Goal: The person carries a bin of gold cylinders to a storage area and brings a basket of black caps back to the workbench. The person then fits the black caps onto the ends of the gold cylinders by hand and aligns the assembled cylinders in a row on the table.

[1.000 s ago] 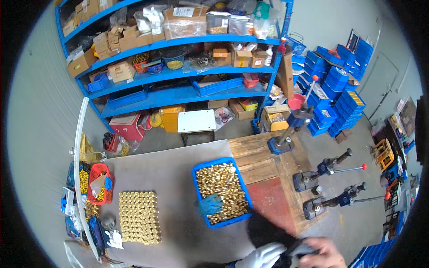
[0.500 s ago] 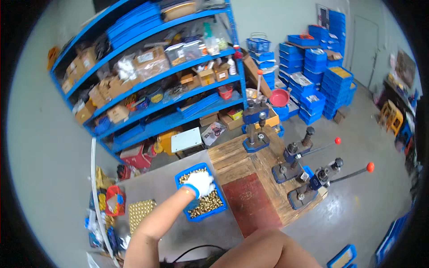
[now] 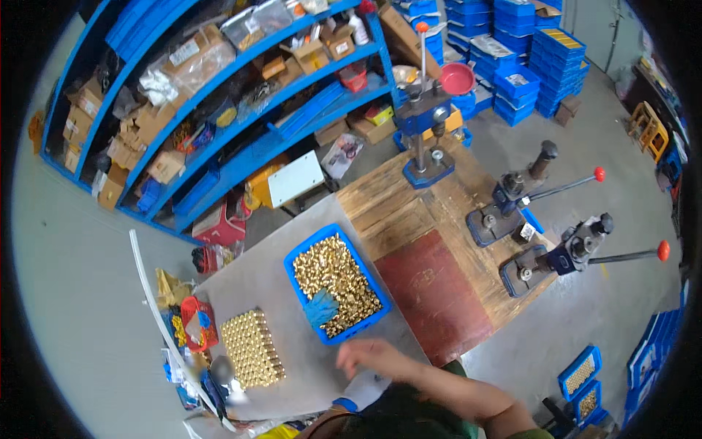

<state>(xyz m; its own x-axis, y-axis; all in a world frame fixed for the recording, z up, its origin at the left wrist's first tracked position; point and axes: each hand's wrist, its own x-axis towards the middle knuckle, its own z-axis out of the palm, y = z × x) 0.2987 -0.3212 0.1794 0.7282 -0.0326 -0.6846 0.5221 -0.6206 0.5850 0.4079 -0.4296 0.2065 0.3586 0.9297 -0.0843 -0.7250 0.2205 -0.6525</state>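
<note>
Brass fittings point(image 3: 330, 267) fill a blue tray point(image 3: 356, 330) at mid-frame, its long axis slanting from upper left to lower right. Below it, the blurred bare right hand point(image 3: 365, 356) points left beside the white-gloved left hand point(image 3: 368, 388); whether either pinches anything cannot be told.

"State the fixtures on the wooden section of the desk point(image 3: 395, 196)."
"Three lever presses point(image 3: 423, 117), each with a red-knobbed handle. A red panel point(image 3: 431, 293) lies near them."
"And beyond it, from where we stand?"
"One blue shelf unit point(image 3: 386, 69), loaded with cardboard boxes point(image 3: 311, 57); one white-topped stool point(image 3: 296, 178) before it; stacked blue crates point(image 3: 553, 66) to its right; one red bowl point(image 3: 458, 78) near the crates."
</note>
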